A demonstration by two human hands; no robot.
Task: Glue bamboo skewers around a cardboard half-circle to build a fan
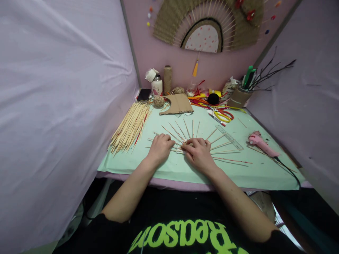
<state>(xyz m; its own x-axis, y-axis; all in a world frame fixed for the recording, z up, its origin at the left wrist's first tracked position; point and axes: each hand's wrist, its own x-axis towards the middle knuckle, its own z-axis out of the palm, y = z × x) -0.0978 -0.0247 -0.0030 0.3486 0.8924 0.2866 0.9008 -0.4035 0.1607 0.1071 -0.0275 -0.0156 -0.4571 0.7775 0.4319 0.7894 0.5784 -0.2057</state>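
Thin wooden sticks (187,128) are spread in a fan on the green tabletop, their inner ends meeting near the middle. My left hand (160,148) is closed over the sticks on the fan's left side, thumb and forefinger pinched near their inner ends. Bent over the hub is my right hand (199,154), with its fingertips pressed together on the inner stick ends; the hand hides much of that centre. A few sticks bear red marks. Partly beneath the right-hand sticks lies a clear ruler (230,137).
A big pile of loose sticks (129,128) lies left. Behind are cut cardboard (178,104), a twine ball (159,101), a bottle (157,86) and yellow-handled scissors (221,116). A pink glue gun (263,145) with a black cord rests right. A fan decoration (203,38) hangs on the back wall.
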